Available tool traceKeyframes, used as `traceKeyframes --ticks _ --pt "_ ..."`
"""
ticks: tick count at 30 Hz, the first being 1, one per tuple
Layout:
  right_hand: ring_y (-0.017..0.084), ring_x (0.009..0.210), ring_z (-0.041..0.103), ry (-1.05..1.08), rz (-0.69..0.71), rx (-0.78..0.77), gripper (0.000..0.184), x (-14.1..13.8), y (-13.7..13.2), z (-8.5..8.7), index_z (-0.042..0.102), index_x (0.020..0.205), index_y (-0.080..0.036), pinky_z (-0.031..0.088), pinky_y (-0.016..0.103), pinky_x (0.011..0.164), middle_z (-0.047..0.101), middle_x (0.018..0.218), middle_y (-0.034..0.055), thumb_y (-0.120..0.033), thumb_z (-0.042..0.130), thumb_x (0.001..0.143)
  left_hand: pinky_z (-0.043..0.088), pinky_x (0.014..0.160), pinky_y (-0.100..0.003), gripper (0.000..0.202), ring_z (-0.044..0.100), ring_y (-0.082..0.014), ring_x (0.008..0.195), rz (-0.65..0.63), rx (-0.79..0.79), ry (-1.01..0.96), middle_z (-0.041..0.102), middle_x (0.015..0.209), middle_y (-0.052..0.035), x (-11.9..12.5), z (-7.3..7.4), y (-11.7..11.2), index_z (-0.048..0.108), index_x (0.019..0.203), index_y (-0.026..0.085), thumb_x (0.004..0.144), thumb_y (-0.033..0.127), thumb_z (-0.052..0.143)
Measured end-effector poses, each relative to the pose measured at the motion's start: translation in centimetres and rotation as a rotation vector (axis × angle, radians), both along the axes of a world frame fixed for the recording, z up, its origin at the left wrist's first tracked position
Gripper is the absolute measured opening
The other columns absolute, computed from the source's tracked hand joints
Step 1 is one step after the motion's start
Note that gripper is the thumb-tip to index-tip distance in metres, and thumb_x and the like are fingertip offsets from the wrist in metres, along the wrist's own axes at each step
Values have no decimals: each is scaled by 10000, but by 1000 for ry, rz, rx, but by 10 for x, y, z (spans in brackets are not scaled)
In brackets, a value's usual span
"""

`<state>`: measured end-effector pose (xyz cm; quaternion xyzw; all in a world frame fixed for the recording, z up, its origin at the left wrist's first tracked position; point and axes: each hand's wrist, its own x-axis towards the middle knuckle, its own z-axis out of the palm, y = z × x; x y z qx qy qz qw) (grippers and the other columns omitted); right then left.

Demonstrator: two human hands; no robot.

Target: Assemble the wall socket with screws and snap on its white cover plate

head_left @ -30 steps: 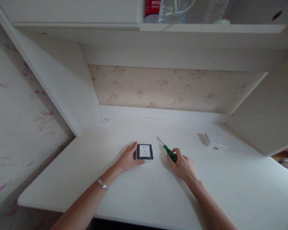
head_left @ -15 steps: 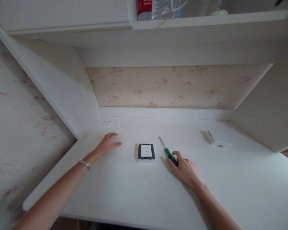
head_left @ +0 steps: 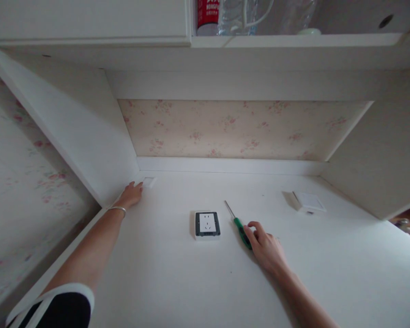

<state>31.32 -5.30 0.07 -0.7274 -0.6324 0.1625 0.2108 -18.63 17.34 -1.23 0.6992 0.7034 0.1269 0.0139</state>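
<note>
Stretched to the far left of the desk, my left hand (head_left: 131, 194) has its fingers apart, their tips at the left edge of a thin white square frame (head_left: 151, 182). Whether they touch it, I cannot tell. My right hand (head_left: 267, 246) rests with loosely curled, parted fingers beside a green-handled screwdriver (head_left: 242, 233). The screwdriver lies on the desk, its metal shaft pointing away to the left, and my fingertips are at its handle without wrapping it. Between the hands sits a wall socket (head_left: 207, 223) with a white face and exposed dark border, in a white box.
A white box-like piece (head_left: 309, 202) stands on the white desk (head_left: 177, 278) at the right. An overhead shelf (head_left: 276, 41) holds bottles, including a red-labelled bottle (head_left: 207, 14). Side panels (head_left: 372, 159) and a back rail (head_left: 232, 165) bound the desk.
My left hand has moved left and away from me to the white frame. My right hand has loosened from the screwdriver, which now lies on the desk. The view has shifted slightly.
</note>
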Motion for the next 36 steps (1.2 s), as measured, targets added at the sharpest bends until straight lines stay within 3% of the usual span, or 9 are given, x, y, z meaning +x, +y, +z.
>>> traceKeyframes --ticks 6,11,16,21,24,27,30,33,36 --pt "243 688 649 -31 3 -5 403 0 3 -2 492 1038 -289 363 306 590 672 674 -9 -548 206 923 403 896 -429 286 537 -289 1034 -81 -49 -30 573 1121 -160 -3 8 15 590 1069 121 845 257 477" --pt "250 728 652 25 -20 -18 422 2 3 -4 484 1059 -285 387 318 633 693 769 11 -546 180 926 403 931 -378 204 540 -270 1045 -178 -15 -52 584 1078 -124 11 10 2 633 922 174 814 271 489" --pt "258 727 637 91 -68 7 455 2 6 0 485 1063 -270 399 331 656 665 719 25 -575 181 914 318 1053 -407 264 381 -269 1262 -236 107 -77 401 1339 -115 52 9 -40 617 1015 175 881 262 407" --pt "216 641 584 183 -38 212 387 -20 15 23 507 994 -254 390 318 615 617 687 13 -564 297 894 296 1096 -438 213 294 -264 1334 -457 335 -187 332 1406 -64 125 31 -109 613 975 224 914 261 412" --pt "189 652 556 403 69 318 347 -44 23 42 513 974 -230 414 305 612 605 736 21 -545 419 863 305 1104 -433 235 228 -264 1370 -549 363 -244 333 1411 -58 170 46 -150 618 946 228 935 251 384" --pt "170 695 556 788 160 295 376 -65 28 55 501 1046 -227 448 276 553 608 923 50 -541 478 842 298 1111 -462 222 204 -275 1380 -643 300 -275 364 1402 -43 207 51 -179 630 985 256 926 252 417" --pt "165 783 568 1009 292 217 404 -77 26 55 478 1173 -256 484 274 586 582 1068 55 -499 501 851 257 1121 -510 227 164 -284 1390 -695 242 -252 408 1380 -16 232 50 -197 648 979 296 919 244 435" --pt "164 771 574 985 336 171 431 -80 22 44 515 1198 -241 484 289 656 616 922 30 -443 580 823 211 1136 -522 262 171 -271 1388 -733 229 -293 436 1362 1 247 48 -205 637 1043 324 928 231 421" --pt "162 695 579 1106 319 148 427 -77 20 36 520 1187 -208 472 292 627 622 779 13 -424 594 826 313 1099 -478 238 288 -268 1342 -724 216 -413 401 1386 -7 249 45 -207 635 1063 319 924 281 445"
